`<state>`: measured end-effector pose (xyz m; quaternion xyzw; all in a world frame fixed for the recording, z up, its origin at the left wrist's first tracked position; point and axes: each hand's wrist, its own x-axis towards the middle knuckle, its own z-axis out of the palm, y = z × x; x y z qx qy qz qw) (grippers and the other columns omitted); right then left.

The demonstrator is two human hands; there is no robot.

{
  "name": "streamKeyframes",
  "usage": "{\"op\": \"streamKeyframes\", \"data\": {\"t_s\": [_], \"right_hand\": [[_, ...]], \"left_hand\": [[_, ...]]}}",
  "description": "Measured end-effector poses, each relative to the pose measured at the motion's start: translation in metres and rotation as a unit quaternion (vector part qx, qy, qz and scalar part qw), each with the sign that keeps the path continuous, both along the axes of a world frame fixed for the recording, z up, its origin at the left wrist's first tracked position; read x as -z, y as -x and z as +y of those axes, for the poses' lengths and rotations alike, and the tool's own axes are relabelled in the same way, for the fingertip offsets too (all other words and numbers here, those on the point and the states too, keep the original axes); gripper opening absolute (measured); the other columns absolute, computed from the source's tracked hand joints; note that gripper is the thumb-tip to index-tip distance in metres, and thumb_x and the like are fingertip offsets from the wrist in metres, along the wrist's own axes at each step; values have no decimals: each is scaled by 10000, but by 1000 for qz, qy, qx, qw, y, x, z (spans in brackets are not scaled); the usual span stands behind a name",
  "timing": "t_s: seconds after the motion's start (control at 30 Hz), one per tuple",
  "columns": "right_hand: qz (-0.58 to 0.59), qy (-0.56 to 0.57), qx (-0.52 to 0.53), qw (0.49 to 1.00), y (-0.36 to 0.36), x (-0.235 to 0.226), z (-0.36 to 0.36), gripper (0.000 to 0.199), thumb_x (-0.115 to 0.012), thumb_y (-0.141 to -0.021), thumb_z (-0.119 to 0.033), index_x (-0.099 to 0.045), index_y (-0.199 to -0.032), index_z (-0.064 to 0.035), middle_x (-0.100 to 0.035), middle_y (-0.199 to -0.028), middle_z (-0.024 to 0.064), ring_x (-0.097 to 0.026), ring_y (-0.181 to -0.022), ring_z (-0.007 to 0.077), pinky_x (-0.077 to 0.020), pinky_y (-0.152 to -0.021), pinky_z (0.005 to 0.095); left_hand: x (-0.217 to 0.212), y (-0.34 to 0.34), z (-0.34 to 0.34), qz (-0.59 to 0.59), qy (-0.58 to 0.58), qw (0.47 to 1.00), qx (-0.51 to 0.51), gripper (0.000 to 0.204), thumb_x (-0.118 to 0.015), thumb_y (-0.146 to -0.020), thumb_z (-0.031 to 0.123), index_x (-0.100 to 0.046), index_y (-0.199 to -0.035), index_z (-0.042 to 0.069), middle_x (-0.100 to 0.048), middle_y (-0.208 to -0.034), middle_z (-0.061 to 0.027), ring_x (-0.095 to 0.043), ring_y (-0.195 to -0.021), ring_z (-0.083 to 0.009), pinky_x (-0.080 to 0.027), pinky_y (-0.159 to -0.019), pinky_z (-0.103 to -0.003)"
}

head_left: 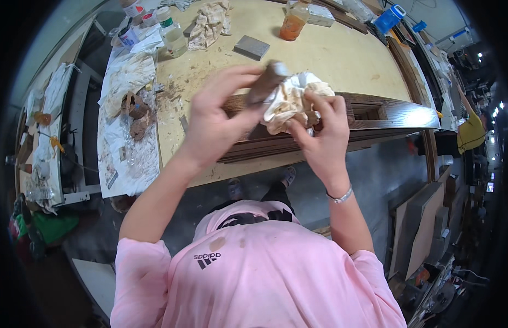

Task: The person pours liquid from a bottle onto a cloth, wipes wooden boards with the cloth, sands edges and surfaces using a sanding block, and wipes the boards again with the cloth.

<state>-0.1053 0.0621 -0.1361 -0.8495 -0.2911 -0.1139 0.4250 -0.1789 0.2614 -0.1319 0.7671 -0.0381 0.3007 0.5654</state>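
A pale tabletop (347,57) carries a dark wooden frame (402,116) along its near edge. Over the frame, the right hand (324,126) pinches a stained white cloth (289,104) between fingers and thumb; the left hand (216,119), fingers curled in, grips a smaller brown block (265,86), blurred, which appears to touch the cloth.

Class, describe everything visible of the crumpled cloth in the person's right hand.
The cloth looks soft, white and bunched into loose folds, with brown and tan stains. The right hand grips it between thumb and fingers, and from the camera it overlaps the dark wooden piece behind. The blurred brown object in the left hand sits right beside it; whether they touch is unclear.
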Motion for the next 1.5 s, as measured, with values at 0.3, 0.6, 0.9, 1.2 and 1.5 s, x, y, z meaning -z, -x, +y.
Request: {"op": "streamKeyframes", "data": {"t_s": [0.3, 0.6, 0.9, 1.2, 1.5], "right_hand": [[-143, 82, -15, 986, -49, 13, 11, 323, -669, -719, -37, -661, -1037, -89, -638, -1085, 123, -594, -988, 340, -459, -839, 435], [-188, 84, -11, 978, -59, 11, -6, 173, -630, -722, -18, -729, -831, -107, -671, -932, 64, -615, -886, 298, -488, -779, 416], [-178, 245, 34, 952, -117, -46, -60, 270, -707, -777, -274, -637, -645, -48, -632, -757, 97, -630, -769, 296, -490, -694, 430], [-158, 300, -204, 918, -203, -31, -107, 177, -792, -732, -163, -677, -759, -31, -652, -828, 111, -615, -832, 319, -499, -735, 442], [-166, 277, -398, 859, -225, -16, -113, 191, -811, -707, -172, -703, -796, -41, -633, -756, 88, -579, -764, 304, -489, -674, 420]], "left_hand": [[10, 78, 36, 110, 36, 989, -89, 371, -727, -861, 12, -663, -1223, -32, -674, -1045, -57, -631, -825, -105, -524, -751, -248], [31, 119, 41, 133, 310, 940, -58, 464, -669, -898, -5, -574, -1348, -69, -641, -1065, -100, -620, -775, -111, -556, -742, -277], [26, 110, 7, 76, 464, 882, -28, 226, -644, -965, 68, -565, -1138, -53, -674, -1103, -169, -716, -936, -228, -609, -868, -352], [29, 96, -73, 30, 309, 894, -324, 272, -653, -874, -49, -581, -1136, -52, -599, -1087, -68, -555, -1037, -112, -442, -926, -261], [43, 58, -142, 107, 44, 809, -576, 354, -705, -838, -37, -647, -1188, -35, -595, -1053, -80, -601, -934, -165, -499, -812, -295]]}}
